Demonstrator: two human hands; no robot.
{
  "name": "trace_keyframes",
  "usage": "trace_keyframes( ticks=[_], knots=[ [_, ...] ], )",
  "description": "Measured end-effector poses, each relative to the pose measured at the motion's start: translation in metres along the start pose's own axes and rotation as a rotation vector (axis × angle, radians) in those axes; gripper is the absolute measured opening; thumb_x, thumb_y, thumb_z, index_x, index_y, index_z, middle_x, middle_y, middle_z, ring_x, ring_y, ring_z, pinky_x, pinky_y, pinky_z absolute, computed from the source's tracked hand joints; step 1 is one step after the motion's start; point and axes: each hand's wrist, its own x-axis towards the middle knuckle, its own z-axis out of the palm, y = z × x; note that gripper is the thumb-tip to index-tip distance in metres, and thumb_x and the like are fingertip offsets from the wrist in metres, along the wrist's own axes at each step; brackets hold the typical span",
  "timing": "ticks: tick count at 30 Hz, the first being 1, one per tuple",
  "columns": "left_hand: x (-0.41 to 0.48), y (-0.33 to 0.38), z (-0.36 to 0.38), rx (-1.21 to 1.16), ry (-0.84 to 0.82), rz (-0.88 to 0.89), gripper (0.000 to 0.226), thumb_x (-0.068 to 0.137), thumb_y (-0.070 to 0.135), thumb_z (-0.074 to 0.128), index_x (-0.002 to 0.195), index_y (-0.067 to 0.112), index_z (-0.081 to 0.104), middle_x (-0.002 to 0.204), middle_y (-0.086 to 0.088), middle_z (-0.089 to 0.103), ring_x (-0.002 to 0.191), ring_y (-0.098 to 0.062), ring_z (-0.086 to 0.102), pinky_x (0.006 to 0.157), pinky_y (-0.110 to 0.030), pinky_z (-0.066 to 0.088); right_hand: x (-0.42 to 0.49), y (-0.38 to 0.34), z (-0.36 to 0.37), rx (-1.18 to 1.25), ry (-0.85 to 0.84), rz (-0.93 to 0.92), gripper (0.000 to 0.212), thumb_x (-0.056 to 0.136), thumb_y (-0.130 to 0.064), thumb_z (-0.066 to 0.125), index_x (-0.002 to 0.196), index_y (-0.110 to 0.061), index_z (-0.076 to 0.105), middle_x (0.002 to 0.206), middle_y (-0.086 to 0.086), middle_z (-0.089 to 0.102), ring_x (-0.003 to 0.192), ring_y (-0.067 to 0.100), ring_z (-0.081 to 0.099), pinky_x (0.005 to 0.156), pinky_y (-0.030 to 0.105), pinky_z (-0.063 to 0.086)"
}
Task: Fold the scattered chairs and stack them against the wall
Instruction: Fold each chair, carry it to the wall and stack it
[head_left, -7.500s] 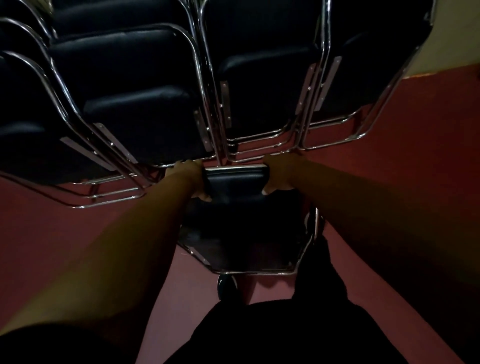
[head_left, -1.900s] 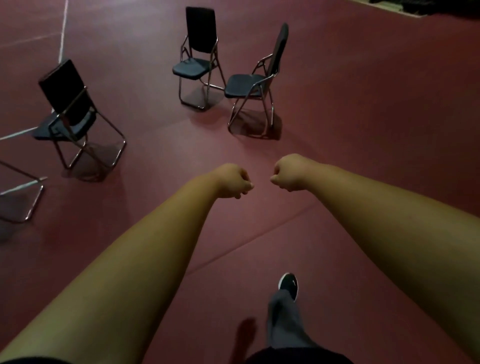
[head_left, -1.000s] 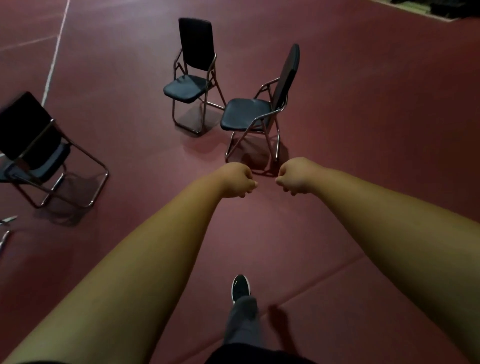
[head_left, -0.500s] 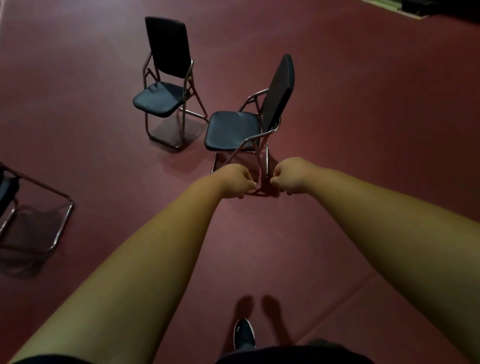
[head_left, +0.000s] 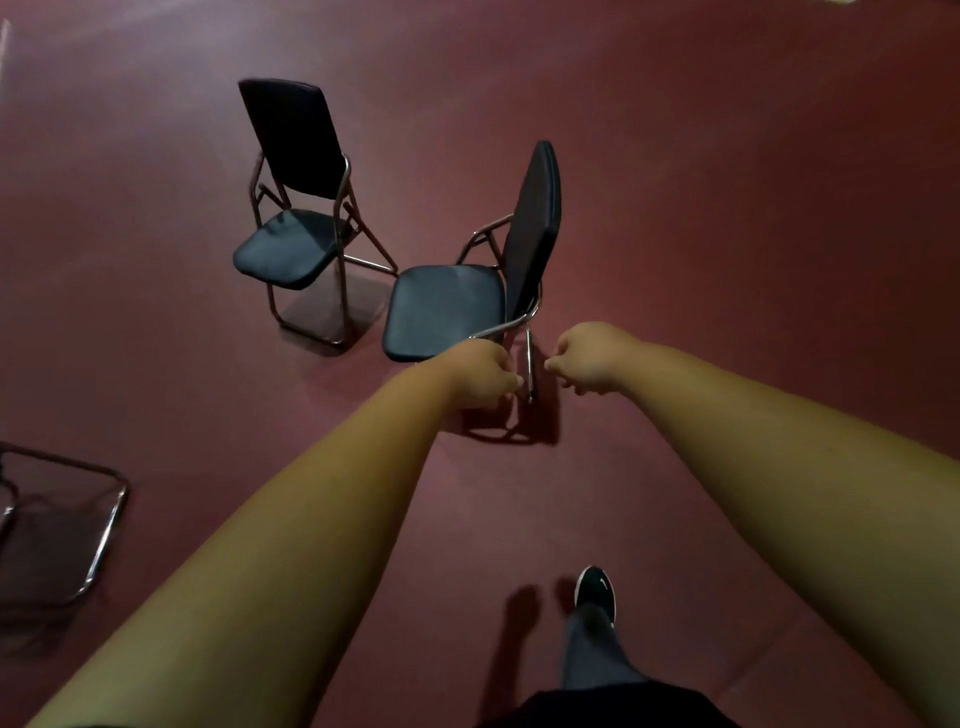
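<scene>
Two unfolded black folding chairs with chrome frames stand on the dark red floor. The nearer chair (head_left: 452, 306) is seen side-on, its backrest to the right. The farther chair (head_left: 291, 208) stands behind it to the left. My left hand (head_left: 480, 374) is curled into a fist holding nothing, just in front of the nearer chair's seat edge. My right hand (head_left: 587, 358) is likewise a fist with nothing in it, to the right of that chair's rear leg. Neither hand touches the chair.
The chrome leg frame of a third chair (head_left: 98, 519) shows at the left edge, mostly cut off. My foot in a black shoe (head_left: 596, 592) is on the floor at the bottom. Open red floor (head_left: 727, 208) lies to the right.
I left the stacked chairs at the wall and have walked toward the two chairs. They are now closer and larger, and my fists have reached the nearer chair. The left chair has slid almost out of view.
</scene>
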Motion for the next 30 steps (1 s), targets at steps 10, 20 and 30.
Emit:
trace_keyframes(
  ticks=[10,20,30],
  knots=[
    [0.145,0.084,-0.051,0.001,0.004,-0.038,0.018,0.097,0.034,0.067,0.098,0.018,0.076,0.096,-0.003,0.075,0.093,-0.026,0.072,0.092,-0.046,0.06,0.141,0.086,-0.092,0.185,-0.069,0.06,0.037,0.101,-0.034,0.059,0.098,-0.001,0.076,0.095,0.016,0.079,0.086,0.036,0.078,0.074,0.052,0.066],
    [0.252,0.079,-0.102,-0.019,-0.024,-0.016,0.018,0.099,0.033,0.065,0.094,0.019,0.075,0.091,-0.002,0.077,0.088,-0.022,0.074,0.093,-0.045,0.06,0.247,0.092,-0.137,0.102,-0.044,0.086,0.039,0.1,-0.025,0.053,0.087,-0.002,0.082,0.078,0.014,0.079,0.079,0.029,0.076,0.076,0.033,0.058],
    [0.416,0.041,-0.157,-0.101,-0.104,0.031,0.023,0.096,0.032,0.066,0.097,0.009,0.07,0.092,-0.01,0.076,0.087,-0.027,0.073,0.086,-0.043,0.061,0.391,0.092,-0.164,0.241,-0.021,0.298,0.033,0.099,-0.021,0.053,0.089,-0.001,0.077,0.086,0.016,0.079,0.079,0.032,0.078,0.067,0.038,0.059]
  ],
)
